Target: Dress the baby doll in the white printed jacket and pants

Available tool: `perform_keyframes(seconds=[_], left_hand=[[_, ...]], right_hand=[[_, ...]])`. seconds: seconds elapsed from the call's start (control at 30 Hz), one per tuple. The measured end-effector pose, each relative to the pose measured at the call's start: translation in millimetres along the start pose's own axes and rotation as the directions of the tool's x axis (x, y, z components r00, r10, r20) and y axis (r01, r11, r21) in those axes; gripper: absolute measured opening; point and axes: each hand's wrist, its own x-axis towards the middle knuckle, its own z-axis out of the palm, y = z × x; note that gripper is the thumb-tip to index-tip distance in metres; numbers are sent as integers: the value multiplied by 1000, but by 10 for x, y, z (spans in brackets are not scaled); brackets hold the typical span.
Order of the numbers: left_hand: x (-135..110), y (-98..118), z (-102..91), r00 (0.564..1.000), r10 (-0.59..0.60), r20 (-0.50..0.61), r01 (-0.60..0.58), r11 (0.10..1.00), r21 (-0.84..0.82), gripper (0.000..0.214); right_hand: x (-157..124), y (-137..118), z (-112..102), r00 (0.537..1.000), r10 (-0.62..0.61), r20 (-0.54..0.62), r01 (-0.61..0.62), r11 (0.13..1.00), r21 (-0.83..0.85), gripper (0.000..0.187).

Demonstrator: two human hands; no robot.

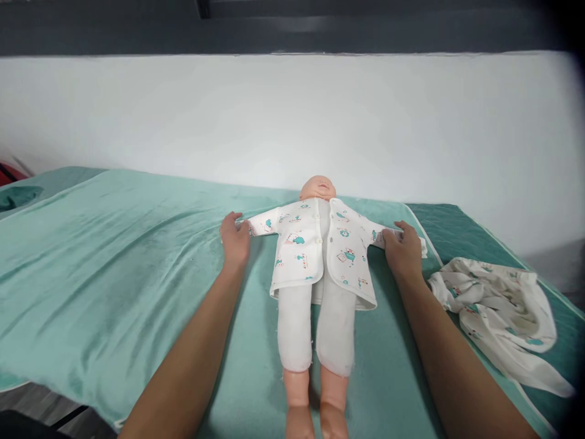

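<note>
A baby doll (317, 186) lies on its back, head toward the wall and feet toward me. It wears a white printed jacket (299, 247), whose front hangs unfastened over a white cloth body. Both of the doll's arms are spread out sideways in the sleeves. My left hand (235, 239) grips the cuff end of the sleeve on the left of the view. On the other side, my right hand (404, 250) has its fingers closed around the opposite cuff. The doll's own hands are hidden by mine.
Crumpled white printed baby clothing (500, 305) lies to the right of my right forearm. A pale green cloth (137, 256) covers the bed, with darker green fabric (450, 228) at the right. Behind stands a white wall (256, 116).
</note>
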Motion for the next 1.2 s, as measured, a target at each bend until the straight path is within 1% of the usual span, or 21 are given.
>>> perform_keyframes(seconds=[0.13, 0.27, 0.33, 0.47, 0.63, 0.77, 0.83, 0.87, 0.93, 1.03, 1.1, 1.2], left_hand=[[43, -65, 10, 996, 82, 21, -84, 982, 169, 24], [65, -106, 3, 994, 91, 61, -105, 951, 290, 28], [64, -103, 0, 995, 81, 62, -95, 951, 294, 29], [55, -75, 0, 996, 72, 51, -82, 968, 239, 29], [38, -46, 8, 997, 63, 40, -69, 981, 181, 24], [7, -11, 20, 999, 37, 24, -40, 989, 139, 17], [-22, 22, 22, 999, 44, 14, -46, 989, 143, 15], [-41, 43, 21, 997, 69, 15, -71, 985, 159, 15], [-84, 92, 19, 986, 164, 33, -167, 963, 211, 16], [-147, 166, 20, 947, 304, 103, -321, 907, 272, 17], [-176, 202, 29, 931, 340, 132, -364, 888, 280, 17], [-197, 225, 43, 924, 361, 131, -383, 878, 288, 17]], right_hand=[[26, 39, -4, 996, 85, 2, -85, 996, 19, 48], [42, 71, -3, 991, 131, 3, -131, 991, 25, 47], [46, 82, 3, 991, 135, 0, -135, 990, 35, 45], [50, 100, 20, 989, 146, -2, -145, 987, 62, 42], [50, 108, 27, 988, 151, 17, -151, 987, 59, 43], [28, 63, 10, 993, 120, 15, -120, 993, 21, 44], [8, 19, 0, 996, 90, 4, -90, 996, 2, 44], [-5, -6, -5, 998, 62, -7, -62, 998, -1, 44], [-38, -62, -13, 999, -14, -39, 14, 1000, 7, 40], [-112, -156, -17, 990, -124, -68, 127, 992, 28, 34], [-175, -221, -12, 985, -164, -59, 167, 985, 49, 33], [-270, -317, 4, 982, -189, -9, 189, 977, 93, 32]])
